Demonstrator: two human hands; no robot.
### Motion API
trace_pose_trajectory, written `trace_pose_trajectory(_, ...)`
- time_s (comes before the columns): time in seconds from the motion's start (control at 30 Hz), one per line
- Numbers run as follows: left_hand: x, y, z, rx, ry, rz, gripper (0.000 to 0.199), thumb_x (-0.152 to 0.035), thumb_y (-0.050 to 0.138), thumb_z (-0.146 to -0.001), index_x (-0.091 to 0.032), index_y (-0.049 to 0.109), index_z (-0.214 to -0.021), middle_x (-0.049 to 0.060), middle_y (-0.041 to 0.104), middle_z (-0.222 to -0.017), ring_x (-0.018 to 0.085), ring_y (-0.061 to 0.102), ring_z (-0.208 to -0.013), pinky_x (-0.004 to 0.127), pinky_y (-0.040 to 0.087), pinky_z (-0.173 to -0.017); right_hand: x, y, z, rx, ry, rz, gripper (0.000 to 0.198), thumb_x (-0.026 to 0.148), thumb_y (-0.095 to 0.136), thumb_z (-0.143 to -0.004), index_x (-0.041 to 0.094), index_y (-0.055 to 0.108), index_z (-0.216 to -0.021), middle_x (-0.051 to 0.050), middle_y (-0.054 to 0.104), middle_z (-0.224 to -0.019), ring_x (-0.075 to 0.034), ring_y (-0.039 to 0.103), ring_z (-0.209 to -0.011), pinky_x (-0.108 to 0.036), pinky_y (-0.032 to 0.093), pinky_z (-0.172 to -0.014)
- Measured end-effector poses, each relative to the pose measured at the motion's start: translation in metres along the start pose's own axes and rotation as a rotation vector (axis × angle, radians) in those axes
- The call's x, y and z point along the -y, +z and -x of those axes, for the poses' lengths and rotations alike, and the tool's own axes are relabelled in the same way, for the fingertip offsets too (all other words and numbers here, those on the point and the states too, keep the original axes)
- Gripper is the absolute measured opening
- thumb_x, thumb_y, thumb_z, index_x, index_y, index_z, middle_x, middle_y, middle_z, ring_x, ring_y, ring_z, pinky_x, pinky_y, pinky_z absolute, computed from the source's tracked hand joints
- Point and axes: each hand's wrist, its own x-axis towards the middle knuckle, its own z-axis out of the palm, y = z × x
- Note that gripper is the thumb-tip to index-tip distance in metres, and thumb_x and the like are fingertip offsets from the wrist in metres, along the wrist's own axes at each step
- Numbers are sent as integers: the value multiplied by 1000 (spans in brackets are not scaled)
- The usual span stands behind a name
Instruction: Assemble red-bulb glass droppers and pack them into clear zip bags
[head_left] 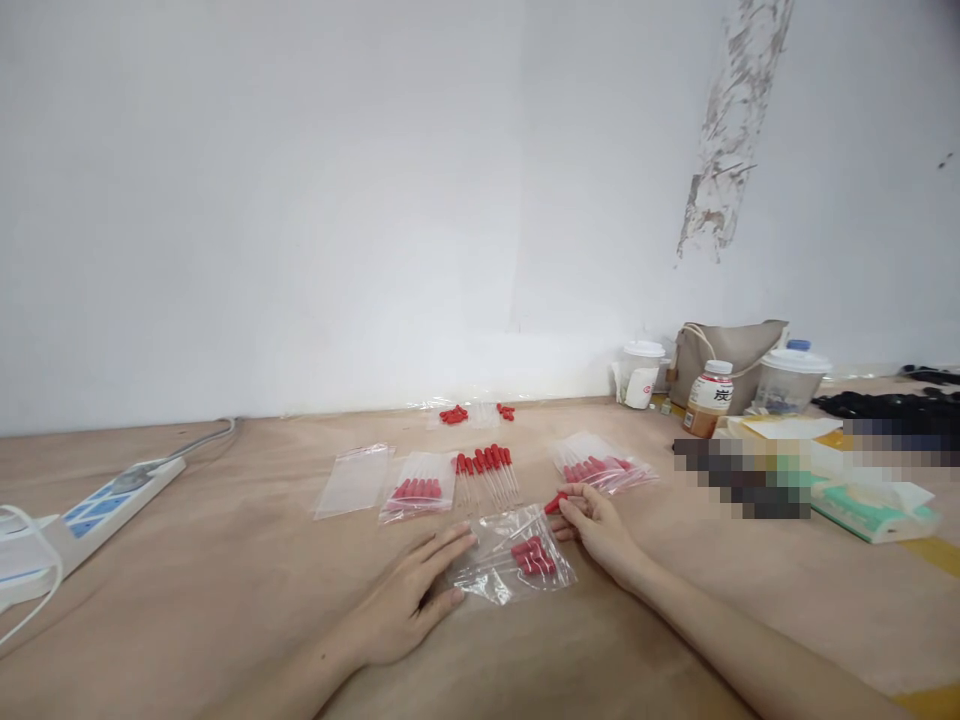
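Observation:
In front of me lies a clear zip bag (491, 580) holding red rubber bulbs (534, 556) with thin stems. My left hand (409, 595) rests at the bag's left edge, thumb and fingers stretched apart and fingertips on the plastic. Between the thumb and fingers of my right hand (596, 522) is a dropper by its red bulb (555, 502). Its thin clear stem points left over the bag; whether the tip is inside is unclear. Just beyond, a row of loose droppers (487, 468) lies fanned out, red bulbs facing away.
A filled bag (416, 488) and an empty-looking zip bag (352, 482) lie left; another filled bag (600, 465) lies right. More red bulbs (454, 414) sit near the wall. A power strip (112, 515) stands left. Rightward are a cup (641, 375), bottle (709, 400) and tissue pack (870, 505).

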Motion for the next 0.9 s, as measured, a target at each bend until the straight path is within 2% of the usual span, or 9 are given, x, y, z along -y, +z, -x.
trace_pose_trajectory(0.2,0,0,0,0,5,-4,46,-33,40,-88,-32,26,-132,-2,29,-139,21,28,-125,42,27,-101,1,-5,2,143,-162,412,25,38,62,-64,16,59,-77,-2,62,-70,-14,56,-62,-26,44,-58)
trace_pose_trajectory(0.3,1,0,0,0,2,-23,45,-35,39,-88,-32,27,-131,-2,31,-138,20,29,-124,42,26,-101,-2,-1,0,214,-188,426,22,35,61,-65,16,61,-74,-3,63,-70,-15,57,-63,-26,44,-59)
trace_pose_trajectory(0.43,2,2,0,-6,3,-26,45,-37,39,-88,-33,28,-131,-1,36,-135,21,33,-122,43,27,-101,-4,5,0,166,-221,486,20,35,59,-67,15,62,-68,-3,62,-62,-14,56,-58,-25,44,-56)
trace_pose_trajectory(0.5,2,2,0,-10,2,-31,44,-37,39,-88,-33,30,-130,-1,38,-134,22,34,-121,44,27,-100,-2,4,1,246,-233,514,23,36,54,-71,16,64,-68,-3,64,-67,-15,57,-65,-26,44,-62)
trace_pose_trajectory(0.57,1,1,-1,-8,9,-39,42,-36,39,-88,-32,33,-129,-1,40,-133,21,35,-120,44,26,-101,1,2,0,360,-190,499,26,36,49,-74,15,65,-69,-3,65,-71,-16,58,-70,-26,44,-65)
trace_pose_trajectory(0.6,0,1,-1,-2,17,-44,41,-35,39,-88,-32,34,-128,-1,40,-132,21,35,-120,43,26,-101,4,0,-3,372,-155,497,27,36,48,-74,15,64,-70,-3,65,-71,-16,58,-70,-26,44,-65)
trace_pose_trajectory(0.63,0,1,-1,5,26,-49,40,-34,39,-88,-32,35,-128,-1,41,-132,20,35,-120,43,25,-101,6,-1,-7,333,-119,524,26,35,49,-73,14,63,-70,-3,65,-70,-16,58,-68,-26,44,-63)
trace_pose_trajectory(0.77,-1,0,-1,18,43,-55,40,-31,39,-89,-31,35,-128,-1,40,-132,20,35,-121,43,23,-102,13,2,-43,15,-42,773,13,25,57,-65,14,60,-69,-2,63,-65,-14,57,-63,-23,42,-57)
trace_pose_trajectory(0.9,0,-1,-1,33,47,-60,40,-32,37,-89,-32,33,-129,-1,39,-133,20,34,-121,44,22,-103,12,25,-90,-63,0,857,16,21,59,-65,14,59,-80,-4,63,-70,-16,58,-65,-24,42,-57)
